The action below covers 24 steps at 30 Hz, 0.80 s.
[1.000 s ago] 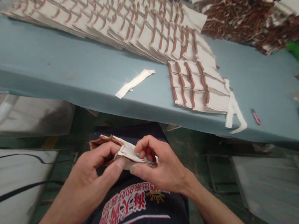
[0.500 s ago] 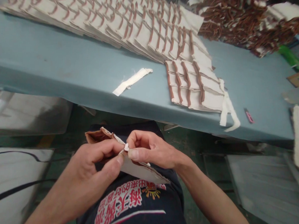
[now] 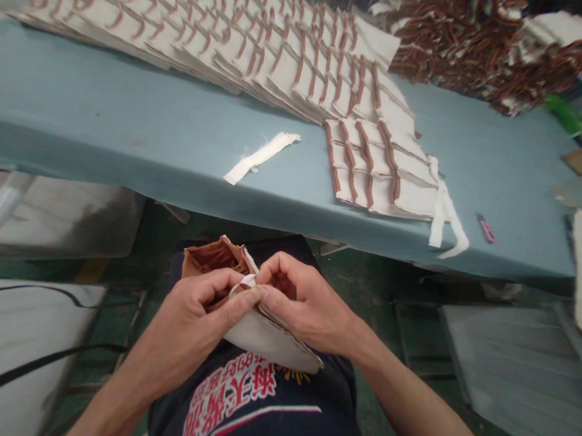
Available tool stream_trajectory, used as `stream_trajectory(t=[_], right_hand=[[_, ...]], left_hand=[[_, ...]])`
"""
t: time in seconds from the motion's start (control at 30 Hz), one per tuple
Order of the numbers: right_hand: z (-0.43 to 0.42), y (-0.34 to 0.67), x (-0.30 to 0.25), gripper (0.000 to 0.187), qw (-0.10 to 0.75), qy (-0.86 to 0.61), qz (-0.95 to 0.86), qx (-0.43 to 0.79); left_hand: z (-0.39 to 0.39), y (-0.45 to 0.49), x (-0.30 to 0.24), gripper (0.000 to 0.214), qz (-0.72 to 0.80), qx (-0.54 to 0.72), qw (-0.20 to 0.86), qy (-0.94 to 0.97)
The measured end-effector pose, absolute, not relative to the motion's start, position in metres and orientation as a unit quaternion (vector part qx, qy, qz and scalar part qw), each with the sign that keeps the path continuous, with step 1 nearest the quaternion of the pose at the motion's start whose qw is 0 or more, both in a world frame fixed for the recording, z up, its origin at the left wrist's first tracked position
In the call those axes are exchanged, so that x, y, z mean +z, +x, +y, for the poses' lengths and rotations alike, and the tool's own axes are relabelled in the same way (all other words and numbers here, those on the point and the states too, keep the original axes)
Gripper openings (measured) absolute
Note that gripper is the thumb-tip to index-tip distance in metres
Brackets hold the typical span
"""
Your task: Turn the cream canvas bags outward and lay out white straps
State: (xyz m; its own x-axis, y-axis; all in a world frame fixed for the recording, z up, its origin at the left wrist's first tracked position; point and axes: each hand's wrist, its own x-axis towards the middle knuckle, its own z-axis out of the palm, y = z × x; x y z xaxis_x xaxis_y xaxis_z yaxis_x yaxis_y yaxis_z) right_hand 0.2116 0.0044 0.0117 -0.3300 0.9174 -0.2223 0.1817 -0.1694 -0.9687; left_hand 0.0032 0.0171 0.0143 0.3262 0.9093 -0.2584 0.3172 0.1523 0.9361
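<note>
Above my lap is a folded bundle of white and brown fabric pieces (image 3: 268, 343), its brown inner layers showing at the far end. A narrow white cloth strip (image 3: 245, 282) loops over its upper edge. My left hand (image 3: 199, 320) is closed, thumb and forefinger pinching the strip against the bundle. Close against it, my right hand (image 3: 305, 305) is also closed, its thumb and fingertips pinching the strip at the same spot. The fingers hide the strip's ends, and I cannot tell whether it is knotted.
A blue-covered table (image 3: 170, 146) runs across ahead. On it lie overlapping rows of white pieces with brown edges (image 3: 283, 69), a loose white strip (image 3: 261, 158), a tied stack (image 3: 366, 168) and a pink-handled small tool (image 3: 486, 227). A brown heap (image 3: 457, 40) stands at the back right.
The bundle has turned and tilted, so more of its brown inside shows. The white strip now shows as a loop between my fingers. Both hands have come closer together.
</note>
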Motion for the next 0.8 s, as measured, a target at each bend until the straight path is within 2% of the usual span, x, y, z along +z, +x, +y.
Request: stream_trajectory(t=[0.07, 0.2, 0.37, 0.57, 0.63, 0.7, 0.8], right_hand=[[-0.005, 0.209, 0.017, 0.017, 0.305, -0.516, -0.598, 0.532], [-0.017, 0.202, 0.022, 0.017, 0.307, -0.566, -0.634, 0.428], [-0.021, 0.193, 0.016, 0.026, 0.317, -0.571, -0.583, 0.484], [-0.027, 0.179, 0.005, 0.027, 0.33, -0.582, -0.568, 0.48], [-0.029, 0.173, 0.002, 0.032, 0.337, -0.578, -0.547, 0.502], [-0.03, 0.168, 0.0, 0.036, 0.341, -0.581, -0.533, 0.512], [-0.031, 0.165, -0.002, 0.03, 0.332, -0.58, -0.549, 0.501]], left_hand=[[0.016, 0.001, 0.016, 0.041, 0.508, 0.259, 0.545, 0.615], [0.014, 0.002, 0.019, 0.04, 0.502, 0.277, 0.484, 0.661], [0.01, 0.002, 0.017, 0.04, 0.514, 0.297, 0.425, 0.683], [0.005, -0.001, 0.012, 0.037, 0.541, 0.316, 0.411, 0.662], [0.004, 0.002, 0.011, 0.04, 0.555, 0.333, 0.405, 0.645], [0.003, 0.007, 0.007, 0.043, 0.572, 0.356, 0.425, 0.605], [0.002, 0.013, -0.008, 0.049, 0.59, 0.376, 0.519, 0.491]])
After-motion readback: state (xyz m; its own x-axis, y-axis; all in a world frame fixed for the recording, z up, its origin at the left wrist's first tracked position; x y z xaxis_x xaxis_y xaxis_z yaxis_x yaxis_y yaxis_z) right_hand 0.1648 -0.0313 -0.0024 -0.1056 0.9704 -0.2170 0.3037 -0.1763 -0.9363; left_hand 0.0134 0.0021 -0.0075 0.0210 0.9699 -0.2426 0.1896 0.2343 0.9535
